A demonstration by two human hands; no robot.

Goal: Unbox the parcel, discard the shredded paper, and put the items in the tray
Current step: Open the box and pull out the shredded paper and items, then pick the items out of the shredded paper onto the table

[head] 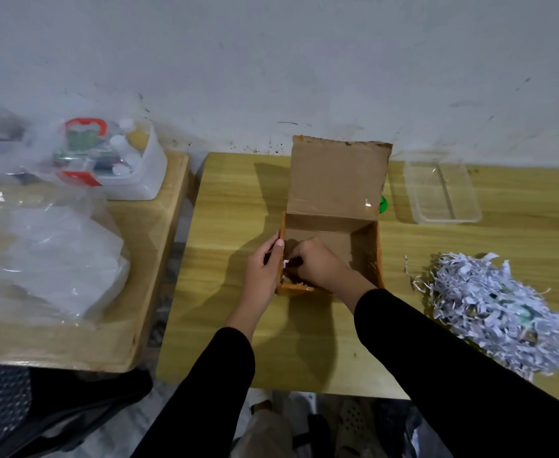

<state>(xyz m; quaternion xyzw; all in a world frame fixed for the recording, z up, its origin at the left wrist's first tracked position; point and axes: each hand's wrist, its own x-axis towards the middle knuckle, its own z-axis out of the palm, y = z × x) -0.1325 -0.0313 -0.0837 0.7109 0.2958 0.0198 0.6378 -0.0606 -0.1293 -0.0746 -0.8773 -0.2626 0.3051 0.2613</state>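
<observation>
With the left hand (265,264) clasping the open brown cardboard box's (332,226) wall, the right hand (314,262) seemingly pinches something small inside; lift it slowly.

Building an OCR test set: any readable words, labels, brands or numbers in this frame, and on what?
None can be read.
Cardboard box: bare brown flap and walls, no print showing.
Shredded paper: printed specks, too small to read.
Items in the white bin: red and white packaging, blurred behind plastic.
Clear tray: no label.
</observation>
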